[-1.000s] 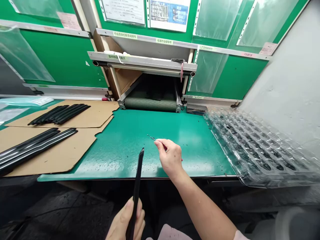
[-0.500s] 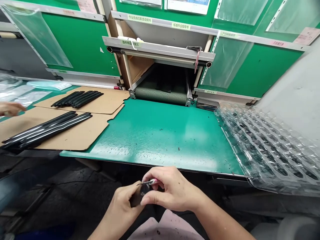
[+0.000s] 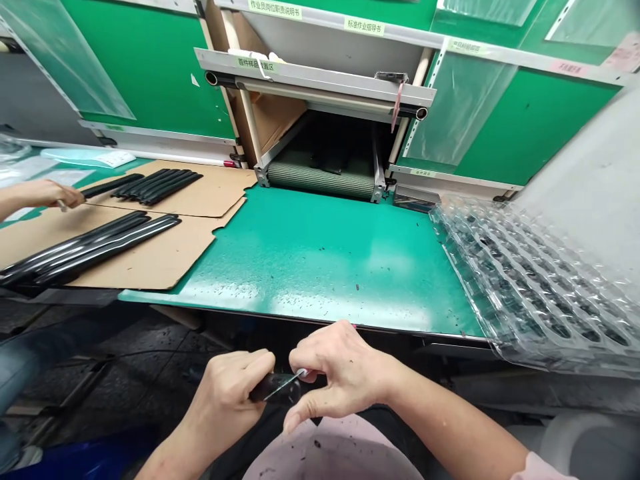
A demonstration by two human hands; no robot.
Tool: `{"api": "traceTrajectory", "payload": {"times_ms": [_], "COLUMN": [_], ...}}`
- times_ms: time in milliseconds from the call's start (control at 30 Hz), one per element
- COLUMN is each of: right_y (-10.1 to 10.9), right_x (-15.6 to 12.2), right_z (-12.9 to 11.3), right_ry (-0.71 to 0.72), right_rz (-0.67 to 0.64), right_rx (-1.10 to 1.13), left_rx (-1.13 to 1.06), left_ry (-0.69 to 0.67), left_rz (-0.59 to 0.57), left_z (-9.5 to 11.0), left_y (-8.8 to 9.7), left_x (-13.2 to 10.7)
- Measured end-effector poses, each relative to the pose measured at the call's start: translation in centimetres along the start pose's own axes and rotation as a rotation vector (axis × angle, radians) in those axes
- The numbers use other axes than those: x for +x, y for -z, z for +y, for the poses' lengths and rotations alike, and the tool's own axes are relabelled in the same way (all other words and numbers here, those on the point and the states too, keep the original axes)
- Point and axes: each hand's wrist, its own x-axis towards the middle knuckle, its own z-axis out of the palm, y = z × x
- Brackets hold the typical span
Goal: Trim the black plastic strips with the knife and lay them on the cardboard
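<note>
A black strip (image 3: pixel 275 388) was gripped in the left hand (image 3: pixel 225 393), with the fingers curled tightly around it. Only a short part of the strip could be seen, and it was held low, over the lap. A thin metal blade (image 3: pixel 283 388) was pinched in the right hand (image 3: pixel 345 373) between the thumb and the fingers, and it was laid against the strip. The handle of the blade was mostly hidden by the fingers. The two hands were held close together, above a pink cloth (image 3: pixel 330 453) and just below the edge of the green tabletop (image 3: pixel 310 267).

Two cardboard sheets (image 3: pixel 140 273) were laid on the left side of the tabletop, and rows of black strips (image 3: pixel 100 243) were lying on them. Another person's hand (image 3: pixel 50 193) was reached in from the left, and another black strip (image 3: pixel 113 185) was touched by it. A pile of clear bubble trays (image 3: pixel 530 287) was lying at the right end. A roller belt (image 3: pixel 320 181) was seen at the back.
</note>
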Motion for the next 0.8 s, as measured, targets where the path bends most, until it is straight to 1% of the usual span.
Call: {"api": "traceTrajectory", "payload": {"times_ms": [100,200,267,367,467,533,600,667,733,800], "right_y": [-1.0,-2.1,-3.0,-4.3,-5.2,-5.3,-5.2,-5.1,-5.2,-5.3], "right_x": [-0.1,0.1,0.2,0.4,0.7,0.8,0.8,0.7,0.7,0.6], "right_z": [-0.2,-0.7,-1.1,-1.4,-1.4,-1.4,-1.3,-1.4,-1.6,-1.8], "right_ry": [0.024,-0.004,-0.048,-0.129,-0.173,-0.207,-0.252,-0.271,-0.246,-0.218], "right_rz": [0.181,0.384,0.502,0.619,0.689,0.736,0.753,0.728,0.697,0.692], "right_rx": [-0.083,-0.204,-0.291,-0.405,-0.475,-0.47,-0.461,-0.484,-0.521,-0.534], "left_rx": [-0.029,-0.06,-0.072,-0.072,-0.131,-0.186,-0.229,-0.277,-0.341,-0.395], "left_ry": [0.115,0.253,0.373,0.585,0.746,0.807,0.855,0.929,1.016,1.083], "left_rz": [0.046,0.107,0.145,0.176,0.15,0.103,0.068,0.072,0.1,0.139], "left_z": [0.4,1.3,2.1,3.4,4.4,4.9,5.4,5.9,6.3,6.7], "left_y": [-0.8,-1.4,-1.7,-2.1,-2.2,-2.0,-1.8,-1.7,-1.6,-1.6], "left_x": [-0.9,-1.3,-1.4,-1.4,-1.2,-0.9,-0.6,-0.4,-0.3,-0.2]}}
